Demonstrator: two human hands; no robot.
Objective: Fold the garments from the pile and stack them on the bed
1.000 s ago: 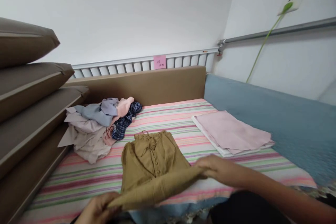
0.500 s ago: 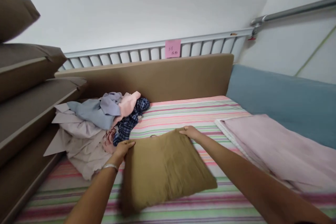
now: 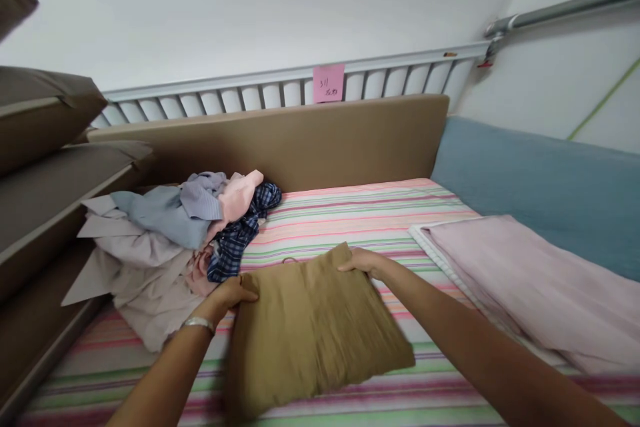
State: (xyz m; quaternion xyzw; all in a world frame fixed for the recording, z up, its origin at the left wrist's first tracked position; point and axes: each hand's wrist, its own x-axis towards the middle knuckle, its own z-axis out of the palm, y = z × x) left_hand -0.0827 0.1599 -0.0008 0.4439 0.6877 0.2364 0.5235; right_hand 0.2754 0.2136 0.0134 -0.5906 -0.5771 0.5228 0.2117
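Observation:
A mustard-brown garment [image 3: 310, 330] lies folded in half on the striped bedsheet [image 3: 360, 213]. My left hand [image 3: 231, 293], with a thin bracelet at the wrist, is closed on the fold's far left corner. My right hand [image 3: 363, 260] grips the far right corner of the same fold, fingers curled over the edge. Both arms reach forward from the bottom of the view.
A heap of loose clothes [image 3: 175, 240] lies at the left. A folded pink cloth [image 3: 530, 287] on white fabric sits at the right, beside a blue cushion [image 3: 540, 180]. Brown cushions [image 3: 45, 167] stack up on the left; a brown headboard [image 3: 300, 140] runs behind.
One second ago both hands lifted the garment's near hem. They carried it over to the far end, folding the garment in half, and now rest at its far corners, drawn slightly nearer.

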